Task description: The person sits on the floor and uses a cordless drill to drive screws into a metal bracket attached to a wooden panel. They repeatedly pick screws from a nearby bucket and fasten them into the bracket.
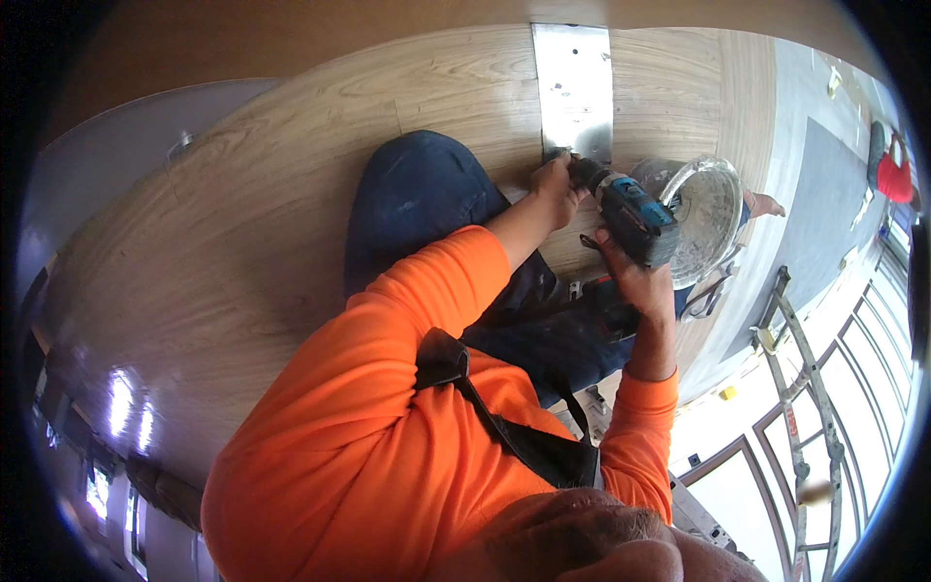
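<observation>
My right hand (635, 283) is wrapped round the grip of a blue and black cordless drill (632, 215). The drill's chuck points forward and left, to the near end of a shiny metal plate (574, 92). My left hand (558, 194) is closed at that same end, with its fingers pinched close by the drill's tip. What sits between those fingers is too small to make out. The plate lies on a wood-grain surface and has a few dark holes in it. Just right of the drill is a clear plastic bucket (708, 218), stained with whitish residue.
My bent knee (417, 184) in dark trousers is beside the left forearm. A metal ladder (810, 407) is at the right. Wood-grain flooring (213, 252) spreads to the left. A red bag (894, 175) lies at the far right, and a brown panel (388, 44) borders the far side.
</observation>
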The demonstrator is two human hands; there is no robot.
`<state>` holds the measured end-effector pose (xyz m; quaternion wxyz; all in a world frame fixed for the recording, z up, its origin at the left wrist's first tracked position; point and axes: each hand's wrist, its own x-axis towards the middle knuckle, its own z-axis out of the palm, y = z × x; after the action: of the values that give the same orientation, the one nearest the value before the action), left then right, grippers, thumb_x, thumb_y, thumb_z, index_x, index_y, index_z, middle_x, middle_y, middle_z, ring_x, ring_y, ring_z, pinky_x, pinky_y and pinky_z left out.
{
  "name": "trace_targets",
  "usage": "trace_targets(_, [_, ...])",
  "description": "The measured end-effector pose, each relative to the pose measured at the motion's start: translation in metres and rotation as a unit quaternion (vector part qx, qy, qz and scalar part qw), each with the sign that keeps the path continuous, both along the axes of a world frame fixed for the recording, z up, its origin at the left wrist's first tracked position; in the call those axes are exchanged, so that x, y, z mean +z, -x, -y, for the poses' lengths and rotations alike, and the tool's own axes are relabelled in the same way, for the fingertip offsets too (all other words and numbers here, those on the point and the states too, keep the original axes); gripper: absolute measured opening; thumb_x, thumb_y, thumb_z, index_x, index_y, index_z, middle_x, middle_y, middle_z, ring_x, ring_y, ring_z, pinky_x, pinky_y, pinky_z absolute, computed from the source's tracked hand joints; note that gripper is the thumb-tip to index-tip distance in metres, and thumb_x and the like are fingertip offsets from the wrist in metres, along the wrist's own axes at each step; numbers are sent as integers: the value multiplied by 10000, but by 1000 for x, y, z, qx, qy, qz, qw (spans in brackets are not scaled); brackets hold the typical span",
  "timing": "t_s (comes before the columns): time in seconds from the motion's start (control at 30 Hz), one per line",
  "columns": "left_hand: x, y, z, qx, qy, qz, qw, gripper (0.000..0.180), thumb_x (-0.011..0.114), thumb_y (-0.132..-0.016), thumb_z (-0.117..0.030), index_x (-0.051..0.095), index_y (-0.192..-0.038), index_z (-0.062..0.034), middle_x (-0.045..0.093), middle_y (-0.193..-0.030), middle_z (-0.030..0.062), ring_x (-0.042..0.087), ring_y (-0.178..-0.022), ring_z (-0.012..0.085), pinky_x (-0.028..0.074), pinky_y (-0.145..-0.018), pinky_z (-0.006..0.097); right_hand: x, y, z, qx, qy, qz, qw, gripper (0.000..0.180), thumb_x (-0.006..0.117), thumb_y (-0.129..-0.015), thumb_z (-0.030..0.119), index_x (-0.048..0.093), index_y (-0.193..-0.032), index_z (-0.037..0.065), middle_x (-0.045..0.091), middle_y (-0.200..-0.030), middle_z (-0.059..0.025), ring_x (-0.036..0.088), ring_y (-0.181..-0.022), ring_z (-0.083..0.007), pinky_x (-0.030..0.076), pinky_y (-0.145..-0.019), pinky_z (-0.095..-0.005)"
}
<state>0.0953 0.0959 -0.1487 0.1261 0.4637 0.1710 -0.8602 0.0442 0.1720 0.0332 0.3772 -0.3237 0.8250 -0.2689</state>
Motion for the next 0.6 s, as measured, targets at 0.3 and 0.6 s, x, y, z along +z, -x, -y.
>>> trace_targets(0.3, [-8, 3, -6, -23, 49, 0, 999, 180, 459, -997, -208, 544, -987, -49, 615, -925, 78, 635, -796, 217, 588, -722, 398, 10, 40, 20, 60, -80, 41, 994, 398, 745, -881, 180, 635, -1241, 50, 689, -1147, -105, 636, -1033, -214, 498, -904, -344])
trace_targets(0.6, [6, -7, 0, -181, 177, 138, 958, 182, 515, -985, -178, 593, -1005, -15, 634, -786, 75, 673, -739, 223, 572, -686, 355, 8, 54, 21, 63, -76, 51, 994, 373, 737, -895, 232, 622, -1201, 52, 628, -854, -17, 566, -641, -111, 470, -557, -280])
